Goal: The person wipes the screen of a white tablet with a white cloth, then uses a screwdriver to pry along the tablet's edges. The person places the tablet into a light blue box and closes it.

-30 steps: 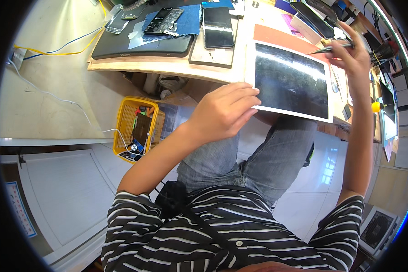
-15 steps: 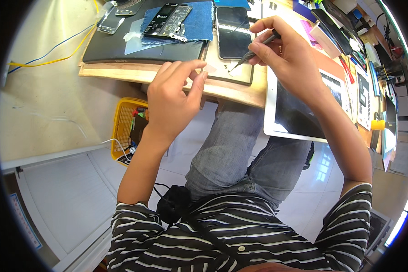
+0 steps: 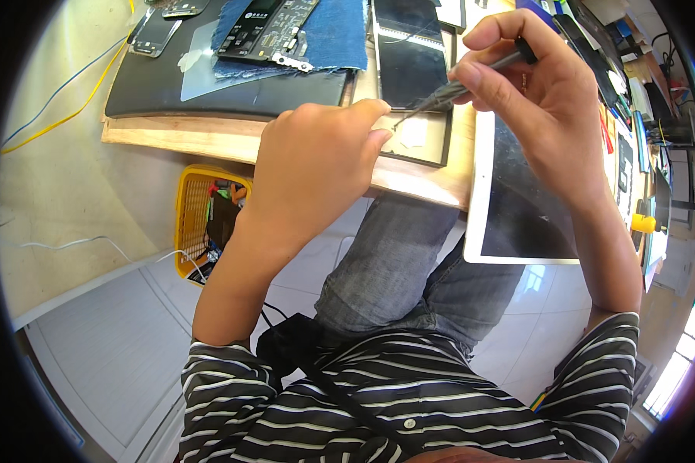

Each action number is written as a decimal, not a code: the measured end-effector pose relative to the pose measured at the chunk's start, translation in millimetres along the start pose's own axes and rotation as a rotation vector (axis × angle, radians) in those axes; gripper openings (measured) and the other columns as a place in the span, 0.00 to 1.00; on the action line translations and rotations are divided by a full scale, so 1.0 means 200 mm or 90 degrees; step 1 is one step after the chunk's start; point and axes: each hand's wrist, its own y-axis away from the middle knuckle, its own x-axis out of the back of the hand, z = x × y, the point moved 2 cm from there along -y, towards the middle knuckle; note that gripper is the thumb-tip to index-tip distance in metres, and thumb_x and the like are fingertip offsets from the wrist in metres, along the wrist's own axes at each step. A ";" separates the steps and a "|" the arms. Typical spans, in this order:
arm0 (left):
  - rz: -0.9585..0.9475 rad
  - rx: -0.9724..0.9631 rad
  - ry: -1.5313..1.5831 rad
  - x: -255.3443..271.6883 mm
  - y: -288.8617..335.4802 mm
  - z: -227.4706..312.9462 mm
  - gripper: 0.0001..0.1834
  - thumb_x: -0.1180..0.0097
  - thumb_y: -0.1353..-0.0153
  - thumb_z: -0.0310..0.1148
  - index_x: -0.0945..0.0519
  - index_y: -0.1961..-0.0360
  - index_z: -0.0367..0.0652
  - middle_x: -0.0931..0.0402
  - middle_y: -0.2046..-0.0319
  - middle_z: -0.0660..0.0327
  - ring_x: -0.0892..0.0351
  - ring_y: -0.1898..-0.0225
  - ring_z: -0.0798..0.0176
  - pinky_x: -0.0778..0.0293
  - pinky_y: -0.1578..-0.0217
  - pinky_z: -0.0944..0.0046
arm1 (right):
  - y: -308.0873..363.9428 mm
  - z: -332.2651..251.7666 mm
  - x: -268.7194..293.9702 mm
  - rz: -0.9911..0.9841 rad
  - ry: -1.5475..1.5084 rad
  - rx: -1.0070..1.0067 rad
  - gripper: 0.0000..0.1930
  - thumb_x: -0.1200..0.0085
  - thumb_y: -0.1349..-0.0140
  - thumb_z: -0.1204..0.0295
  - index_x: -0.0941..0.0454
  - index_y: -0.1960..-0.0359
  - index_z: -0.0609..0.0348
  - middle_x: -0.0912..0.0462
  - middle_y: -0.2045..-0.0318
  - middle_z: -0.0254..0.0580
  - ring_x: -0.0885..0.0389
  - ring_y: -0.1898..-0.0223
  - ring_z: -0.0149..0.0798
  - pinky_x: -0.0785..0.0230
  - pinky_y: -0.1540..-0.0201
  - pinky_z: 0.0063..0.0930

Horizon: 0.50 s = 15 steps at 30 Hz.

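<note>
My right hand [image 3: 537,100] grips a slim dark screwdriver [image 3: 483,77] with a black end cap, its fingers wrapped round the handle. The tool slants down to the left, and its tip is inside a shallow dark-rimmed tray [image 3: 445,150]. My left hand [image 3: 316,166] hovers at the tray's left side. Its index fingertip and thumb are apart, close to the screwdriver tip, with nothing visible between them; its other fingers are hidden. A pale scrap [image 3: 415,133] and tiny dark bits lie in the tray. Right behind it is a dark-screened phone [image 3: 411,65].
On the left, a circuit board [image 3: 266,31] rests on blue cloth [image 3: 336,42] over a black flat panel [image 3: 170,96]. A white-framed tablet [image 3: 477,224] overhangs the table edge at right. Below the table stands a yellow basket [image 3: 189,231] of odds and ends.
My left hand has moved right, bringing its fingertips close to the screwdriver tip. My right hand still holds the screwdriver, now a little farther right in the shifted view.
</note>
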 end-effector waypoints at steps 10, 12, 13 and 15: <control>-0.027 0.006 0.003 -0.01 -0.09 0.11 0.10 0.31 0.39 0.32 0.12 0.59 0.40 0.23 0.83 0.55 0.30 0.85 0.64 0.34 0.79 0.61 | 0.10 -0.13 0.09 0.040 0.040 0.019 0.09 0.39 0.31 0.77 0.25 0.54 0.64 0.17 0.65 0.37 0.16 0.62 0.25 0.24 0.61 0.19; -0.027 0.002 0.022 -0.01 -0.10 0.16 0.08 0.32 0.37 0.32 0.11 0.62 0.38 0.24 0.83 0.54 0.32 0.84 0.67 0.35 0.79 0.62 | 0.13 -0.13 0.11 0.054 0.044 0.041 0.08 0.39 0.30 0.76 0.25 0.54 0.64 0.17 0.65 0.36 0.17 0.63 0.25 0.24 0.61 0.20; -0.031 -0.007 0.036 -0.03 -0.11 0.17 0.08 0.32 0.37 0.32 0.11 0.62 0.38 0.24 0.83 0.54 0.33 0.84 0.68 0.35 0.79 0.62 | 0.15 -0.13 0.13 0.062 0.047 0.052 0.08 0.39 0.30 0.75 0.25 0.54 0.64 0.17 0.65 0.36 0.17 0.63 0.25 0.24 0.61 0.21; -0.036 -0.025 0.059 -0.06 -0.13 0.19 0.09 0.32 0.37 0.32 0.12 0.62 0.37 0.24 0.83 0.54 0.33 0.84 0.68 0.35 0.79 0.62 | 0.18 -0.12 0.17 0.076 0.048 0.055 0.09 0.40 0.29 0.74 0.25 0.54 0.63 0.17 0.65 0.35 0.17 0.63 0.25 0.24 0.61 0.21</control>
